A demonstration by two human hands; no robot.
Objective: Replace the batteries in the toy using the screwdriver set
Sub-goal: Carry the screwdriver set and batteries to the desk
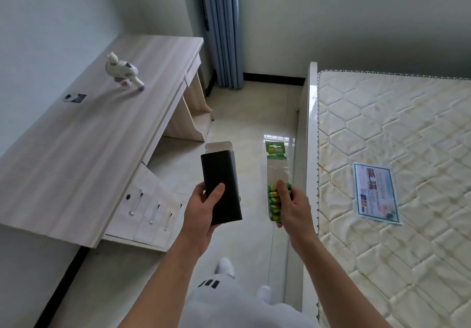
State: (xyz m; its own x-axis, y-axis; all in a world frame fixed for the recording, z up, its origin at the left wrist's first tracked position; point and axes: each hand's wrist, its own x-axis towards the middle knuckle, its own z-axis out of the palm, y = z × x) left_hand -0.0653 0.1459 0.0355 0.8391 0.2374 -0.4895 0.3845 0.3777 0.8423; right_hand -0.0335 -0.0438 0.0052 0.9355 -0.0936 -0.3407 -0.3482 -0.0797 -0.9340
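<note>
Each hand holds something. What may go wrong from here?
The black box in the left hand has its top flap open; if it tips, the contents may slide out onto the tiled floor.
The right hand grips the battery pack only at its lower end, so it might slip.
With both hands full, neither is free for the toy on the desk.

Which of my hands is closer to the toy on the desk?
Left. The left hand, gripping the black box, is beside the desk where the toy stands; the right hand, gripping the battery pack, is farther off, nearer the bed.
</note>
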